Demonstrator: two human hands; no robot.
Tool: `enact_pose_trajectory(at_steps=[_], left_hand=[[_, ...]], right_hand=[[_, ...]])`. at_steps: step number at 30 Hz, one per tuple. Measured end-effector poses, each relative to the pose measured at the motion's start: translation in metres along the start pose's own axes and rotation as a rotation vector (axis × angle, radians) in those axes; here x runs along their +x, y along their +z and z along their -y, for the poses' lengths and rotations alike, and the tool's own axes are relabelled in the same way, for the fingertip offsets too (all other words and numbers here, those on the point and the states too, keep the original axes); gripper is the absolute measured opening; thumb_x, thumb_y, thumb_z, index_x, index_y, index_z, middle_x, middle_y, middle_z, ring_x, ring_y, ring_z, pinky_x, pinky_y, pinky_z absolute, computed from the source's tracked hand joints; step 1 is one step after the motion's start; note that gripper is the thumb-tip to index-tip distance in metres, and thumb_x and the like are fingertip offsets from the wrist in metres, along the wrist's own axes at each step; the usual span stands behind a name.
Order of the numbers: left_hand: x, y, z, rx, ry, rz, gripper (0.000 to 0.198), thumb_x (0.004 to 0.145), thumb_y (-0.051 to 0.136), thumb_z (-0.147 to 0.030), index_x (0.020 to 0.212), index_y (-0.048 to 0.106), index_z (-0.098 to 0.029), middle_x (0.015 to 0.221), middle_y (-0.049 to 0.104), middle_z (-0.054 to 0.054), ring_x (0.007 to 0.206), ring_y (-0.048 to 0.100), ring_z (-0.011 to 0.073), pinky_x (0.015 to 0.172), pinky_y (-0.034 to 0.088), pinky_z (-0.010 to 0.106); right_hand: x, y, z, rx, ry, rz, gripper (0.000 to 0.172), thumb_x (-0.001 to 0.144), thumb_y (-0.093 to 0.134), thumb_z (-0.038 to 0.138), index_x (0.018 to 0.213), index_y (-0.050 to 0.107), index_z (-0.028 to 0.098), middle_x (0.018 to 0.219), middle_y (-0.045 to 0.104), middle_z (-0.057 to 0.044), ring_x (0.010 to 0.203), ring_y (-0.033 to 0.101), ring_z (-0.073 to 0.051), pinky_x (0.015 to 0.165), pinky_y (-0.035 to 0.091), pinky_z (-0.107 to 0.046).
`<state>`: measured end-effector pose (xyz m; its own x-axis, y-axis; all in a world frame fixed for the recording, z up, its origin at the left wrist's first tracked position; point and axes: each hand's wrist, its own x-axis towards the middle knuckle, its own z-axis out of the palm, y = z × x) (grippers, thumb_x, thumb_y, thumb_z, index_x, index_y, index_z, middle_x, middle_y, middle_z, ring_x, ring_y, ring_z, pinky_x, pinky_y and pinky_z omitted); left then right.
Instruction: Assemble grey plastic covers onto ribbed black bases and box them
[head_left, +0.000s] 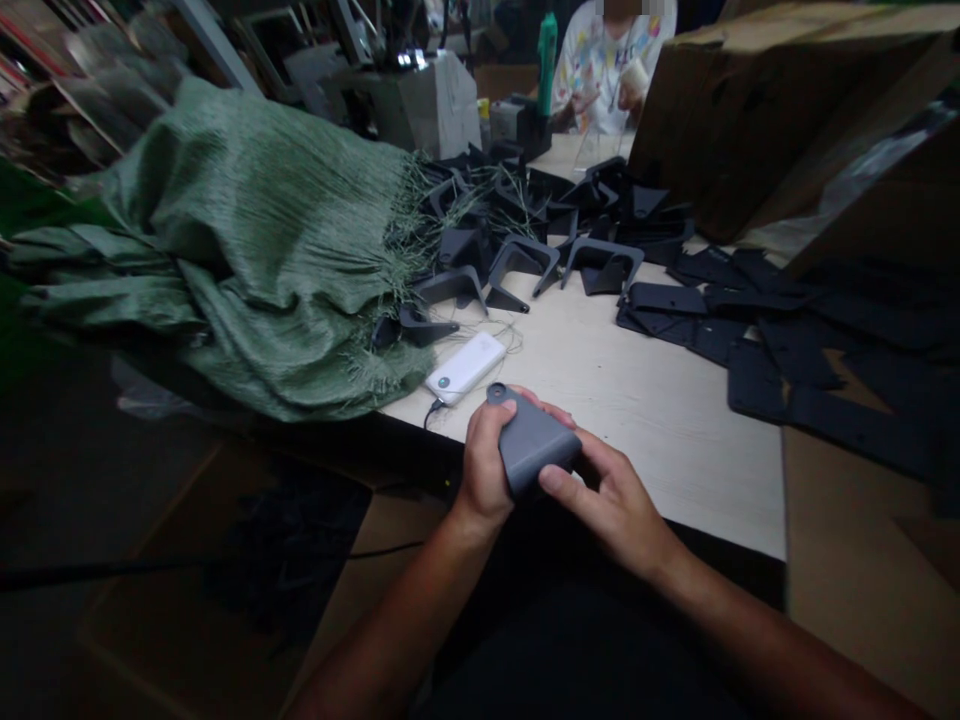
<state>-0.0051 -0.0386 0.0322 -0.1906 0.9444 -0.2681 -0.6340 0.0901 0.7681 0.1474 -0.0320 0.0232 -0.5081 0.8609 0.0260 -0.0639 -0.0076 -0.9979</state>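
Both of my hands hold a dark grey plastic bracket (534, 440) just off the table's front edge. My left hand (486, 460) grips its left side, thumb on the upper face by a round tab with a hole. On the right side, my right hand (611, 495) has its thumb at the lower corner and its fingers behind. The bracket's underside and some fingertips are hidden. Close beyond lies a white power bank (466, 366) with a cable plugged in. Similar U-shaped brackets (604, 262) are heaped farther back on the table (675, 420).
A green woven sack (285, 230) spills brackets from the left. Flat black plates (780, 310) are piled at right, before a large cardboard box (750, 110). An open carton (187, 600) with dark parts stands lower left. Another person (615, 60) sits across the table.
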Motion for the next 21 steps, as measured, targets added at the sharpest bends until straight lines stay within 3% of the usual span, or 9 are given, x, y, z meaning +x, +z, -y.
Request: enact_pose_trajectory(at_steps=[5,8,11,14,17,19,21], left_hand=[[0.007,-0.003,0.003,-0.13,-0.098,-0.041,0.027,0.078,0.062,-0.045,0.087,0.063,-0.019,0.078,0.076,0.007,0.084,0.076,0.03,0.076,0.058,0.038],[0.009,-0.01,0.01,-0.112,-0.211,-0.1,0.035,0.077,0.065,-0.051,0.088,0.065,-0.018,0.076,0.076,0.007,0.08,0.075,0.03,0.071,0.057,0.037],[0.01,-0.025,0.022,-0.032,-0.248,-0.089,0.044,0.08,0.065,-0.06,0.087,0.067,-0.017,0.076,0.075,0.007,0.079,0.074,0.0295,0.07,0.055,0.036],[0.01,-0.045,0.031,0.133,-0.158,-0.135,0.044,0.085,0.063,-0.061,0.087,0.068,-0.018,0.074,0.074,0.006,0.074,0.072,0.025,0.068,0.051,0.032],[0.004,-0.056,0.031,0.323,0.047,-0.201,0.038,0.093,0.06,-0.057,0.087,0.065,-0.019,0.079,0.076,0.006,0.079,0.071,0.0224,0.074,0.049,0.029],[-0.002,-0.054,0.024,0.459,0.11,-0.073,0.036,0.096,0.059,-0.054,0.09,0.067,-0.019,0.082,0.073,0.005,0.079,0.067,0.0204,0.073,0.047,0.028],[-0.006,-0.048,0.014,0.578,0.032,0.175,0.039,0.095,0.061,-0.056,0.09,0.07,-0.018,0.076,0.065,0.003,0.068,0.057,0.0172,0.063,0.04,0.026]], right_hand=[[0.003,-0.019,-0.006,-0.001,0.102,0.128,0.038,0.103,0.06,0.053,0.119,0.079,0.024,0.115,0.077,-0.005,0.11,0.069,-0.025,0.1,0.052,-0.036],[0.005,-0.023,-0.01,0.044,0.149,0.092,0.039,0.1,0.063,0.056,0.105,0.082,0.022,0.097,0.077,-0.004,0.092,0.069,-0.023,0.081,0.055,-0.032],[0.007,-0.031,-0.008,0.072,0.213,0.027,0.042,0.095,0.068,0.06,0.091,0.082,0.02,0.08,0.073,-0.004,0.072,0.064,-0.02,0.063,0.051,-0.029],[0.009,-0.044,0.0,0.103,0.326,0.034,0.044,0.09,0.074,0.061,0.083,0.08,0.018,0.069,0.069,-0.002,0.055,0.055,-0.014,0.049,0.041,-0.025],[0.011,-0.055,0.007,0.057,0.4,0.142,0.047,0.086,0.078,0.061,0.076,0.077,0.016,0.059,0.062,0.0,0.048,0.047,-0.01,0.044,0.031,-0.023],[0.012,-0.057,0.009,0.016,0.405,0.222,0.049,0.086,0.078,0.062,0.073,0.076,0.015,0.056,0.059,0.001,0.047,0.044,-0.009,0.044,0.03,-0.022],[0.013,-0.056,0.009,-0.002,0.399,0.269,0.048,0.085,0.079,0.061,0.071,0.075,0.015,0.055,0.057,0.001,0.048,0.044,-0.009,0.044,0.031,-0.022]])
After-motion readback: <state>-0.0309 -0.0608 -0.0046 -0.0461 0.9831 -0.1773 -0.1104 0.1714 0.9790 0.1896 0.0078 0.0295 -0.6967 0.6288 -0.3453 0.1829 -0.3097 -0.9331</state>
